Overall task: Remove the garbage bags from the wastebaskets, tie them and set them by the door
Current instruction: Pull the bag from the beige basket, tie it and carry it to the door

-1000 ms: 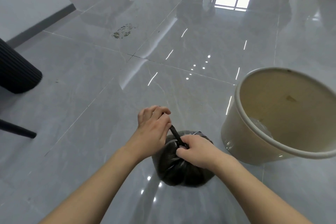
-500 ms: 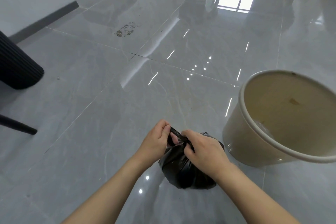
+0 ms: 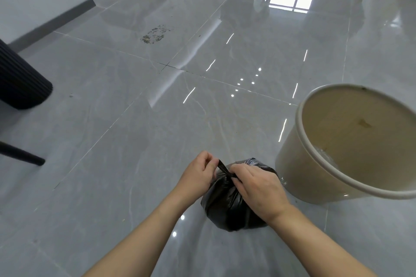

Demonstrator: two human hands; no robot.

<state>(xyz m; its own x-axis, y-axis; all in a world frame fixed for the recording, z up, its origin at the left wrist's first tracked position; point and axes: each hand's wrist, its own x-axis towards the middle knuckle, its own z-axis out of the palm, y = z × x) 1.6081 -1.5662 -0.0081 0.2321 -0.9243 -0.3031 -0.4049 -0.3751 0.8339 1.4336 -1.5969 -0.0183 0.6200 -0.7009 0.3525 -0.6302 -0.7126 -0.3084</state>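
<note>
The bag [image 3: 227, 204] neck is pinched by both hands — left hand [image 3: 199, 174], right hand [image 3: 256, 184]; the knot should be drawn tight, ends pulled apart evenly.

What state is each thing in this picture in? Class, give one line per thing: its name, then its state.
Black plastic garbage bag: out of the basket, on the floor, neck gathered and twisted.
Cream round plastic wastebasket: upright, unlined, a small scrap inside.
Left hand: pinching the bag's twisted strip.
Right hand: gripping the bag's neck.
Glossy grey tiled floor: a patch of crumbs farther off.
</note>
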